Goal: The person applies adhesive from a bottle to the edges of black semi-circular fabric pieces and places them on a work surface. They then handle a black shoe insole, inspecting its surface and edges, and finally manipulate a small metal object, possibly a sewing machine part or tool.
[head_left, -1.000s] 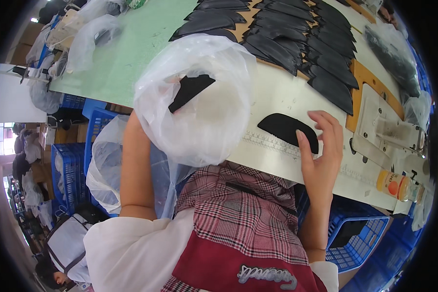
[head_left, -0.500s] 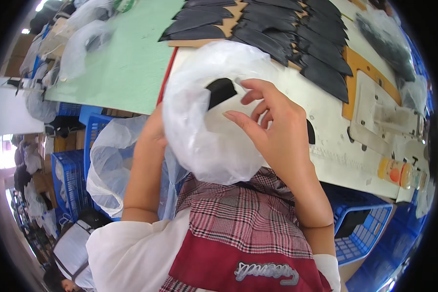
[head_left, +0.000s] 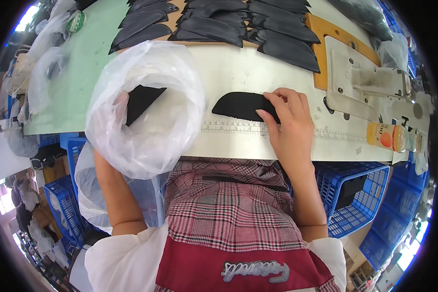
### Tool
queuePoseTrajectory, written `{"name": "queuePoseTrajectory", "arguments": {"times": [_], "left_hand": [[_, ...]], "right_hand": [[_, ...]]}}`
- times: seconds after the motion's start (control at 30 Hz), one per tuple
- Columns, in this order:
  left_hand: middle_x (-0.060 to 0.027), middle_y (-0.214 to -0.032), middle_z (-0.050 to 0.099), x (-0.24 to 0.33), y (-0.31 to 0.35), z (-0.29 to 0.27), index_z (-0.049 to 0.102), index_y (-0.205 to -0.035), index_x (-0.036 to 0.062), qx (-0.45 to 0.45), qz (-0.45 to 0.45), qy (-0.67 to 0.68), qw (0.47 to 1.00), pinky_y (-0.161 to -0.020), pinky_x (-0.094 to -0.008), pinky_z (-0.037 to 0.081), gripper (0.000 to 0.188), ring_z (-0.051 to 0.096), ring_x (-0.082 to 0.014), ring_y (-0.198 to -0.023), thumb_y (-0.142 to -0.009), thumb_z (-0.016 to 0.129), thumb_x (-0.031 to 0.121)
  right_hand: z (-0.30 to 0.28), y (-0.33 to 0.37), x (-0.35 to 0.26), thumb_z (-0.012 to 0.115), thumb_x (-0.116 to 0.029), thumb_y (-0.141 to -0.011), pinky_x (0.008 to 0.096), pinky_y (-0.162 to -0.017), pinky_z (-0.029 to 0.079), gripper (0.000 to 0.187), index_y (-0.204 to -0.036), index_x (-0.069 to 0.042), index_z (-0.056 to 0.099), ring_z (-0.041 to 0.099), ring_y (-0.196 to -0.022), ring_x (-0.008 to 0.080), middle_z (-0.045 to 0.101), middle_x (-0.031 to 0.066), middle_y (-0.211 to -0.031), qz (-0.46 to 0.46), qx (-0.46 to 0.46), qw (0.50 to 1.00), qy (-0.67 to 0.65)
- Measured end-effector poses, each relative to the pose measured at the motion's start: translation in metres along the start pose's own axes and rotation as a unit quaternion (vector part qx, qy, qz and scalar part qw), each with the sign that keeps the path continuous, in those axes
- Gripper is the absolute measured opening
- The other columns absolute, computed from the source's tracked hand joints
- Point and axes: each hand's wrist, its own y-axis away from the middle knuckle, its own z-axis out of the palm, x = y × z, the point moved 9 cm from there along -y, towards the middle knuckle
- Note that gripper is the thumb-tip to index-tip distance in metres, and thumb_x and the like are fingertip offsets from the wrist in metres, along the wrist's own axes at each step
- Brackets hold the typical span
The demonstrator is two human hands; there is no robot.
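A clear plastic bag (head_left: 185, 141) with a wide rolled rim stands at the table's front edge, left of centre. My left hand (head_left: 120, 103) grips its left side and shows only dimly through the plastic; most of the fingers are hidden. Inside the bag lies a black cut piece (head_left: 143, 101) with a slanted edge. On the white table, my right hand (head_left: 291, 114) pinches the right end of a black half-moon-shaped piece (head_left: 241, 104), thumb below and fingers above. That piece lies flat, just above a printed ruler strip (head_left: 233, 127).
Overlapping rows of dark curved pieces (head_left: 211, 27) lie on brown board at the back. A sewing machine (head_left: 374, 80) in a yellow-edged plate stands at right, near an orange-labelled jar (head_left: 387, 137). Blue crates (head_left: 357, 194) sit below the table. Green tabletop (head_left: 78, 92) extends left.
The bag has moved left along with my left hand. My right hand has left the bag's mouth, come down on the table and taken hold of the black half-moon piece. The view has shifted.
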Motion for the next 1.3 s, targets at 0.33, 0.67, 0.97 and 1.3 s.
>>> {"name": "queuePoseTrajectory", "arguments": {"times": [0.33,0.67,0.97,1.3], "left_hand": [[-0.0113,-0.097,0.06,-0.001,-0.003,0.0,0.057,-0.107,0.001,-0.006,0.005,-0.063,0.998,-0.076,-0.031,0.046,0.03,0.057,-0.0212,-0.086,-0.085,0.055,0.022],[-0.0123,-0.092,0.061,-0.003,-0.006,0.0,0.059,-0.103,0.0013,-0.012,0.01,-0.114,0.993,-0.075,-0.0326,0.045,0.03,0.058,-0.0239,-0.083,-0.084,0.056,0.025],[-0.0139,-0.09,0.063,0.009,-0.009,0.004,0.061,-0.101,0.0011,-0.052,-0.015,-0.164,0.985,-0.076,-0.0332,0.044,0.033,0.059,-0.0261,-0.083,-0.083,0.058,0.029],[-0.0086,-0.102,0.061,-0.008,-0.001,0.022,0.059,-0.105,-0.0001,-0.174,0.006,0.107,0.979,-0.084,-0.0288,0.042,0.031,0.054,-0.0155,-0.092,-0.081,0.056,0.019]], "right_hand": [[0.0,-0.004,-0.002,0.067,0.0,-0.063,0.0346,-0.072,0.042,0.024,-0.079,-0.003,0.049,0.049,-0.085,0.0255,0.052,0.008,-0.09,-0.009,0.001,0.999,-0.046],[-0.004,0.001,-0.001,0.065,0.004,-0.062,0.0334,-0.07,0.041,0.021,-0.076,-0.005,0.053,0.053,-0.075,0.0231,0.055,0.0049,-0.079,-0.003,-0.015,0.998,-0.056],[-0.028,-0.011,0.029,0.063,0.0,-0.076,0.0214,-0.07,0.043,0.015,-0.09,-0.001,0.06,0.055,-0.073,0.0092,0.062,0.005,-0.081,0.12,0.034,0.971,-0.206],[0.041,-0.073,-0.145,0.057,-0.004,-0.076,0.0348,-0.064,0.044,0.01,-0.085,-0.001,0.057,0.057,-0.071,0.0328,0.06,0.0158,-0.075,-0.151,-0.282,0.848,-0.423]]}}
